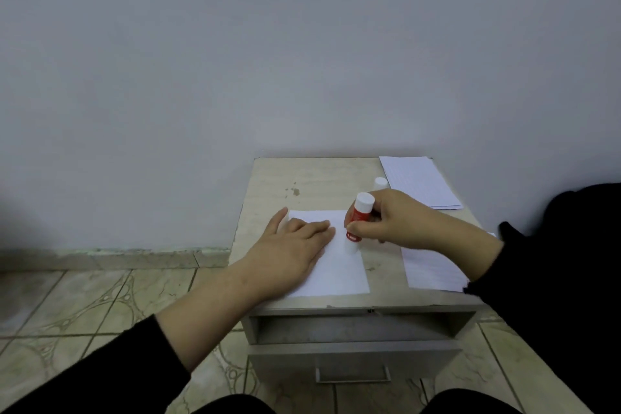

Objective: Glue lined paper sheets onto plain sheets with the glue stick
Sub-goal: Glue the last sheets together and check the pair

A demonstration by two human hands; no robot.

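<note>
- Glue stick: red-and-white tube, standing near upright with a slight tilt, its lower end touching the sheet; being held between the two hands, just beyond the left fingertips.
- Right hand: curling its fingers and thumb round the glue stick's red middle; a black sleeve is covering the forearm behind it.
- Sheet under work: white paper lying flat on the cabinet top; whether it is lined or plain cannot be told.
- Left hand: lying flat with fingers straight, pressing down on the sheet's left part, thumb spreading past the paper's far left corner.
- White cap: standing on the top just beyond the right hand, apart from the stick.
- Lined stack: lined sheets lying beyond the right hand, at the far right corner.
- Second paper pile: lying under the right forearm, partly hidden by it.
- Cabinet: beige, scuffed top bearing everything; open shelf and handled drawer showing below the hands.
- Tiled floor: spreading to the left hand's side.
</note>
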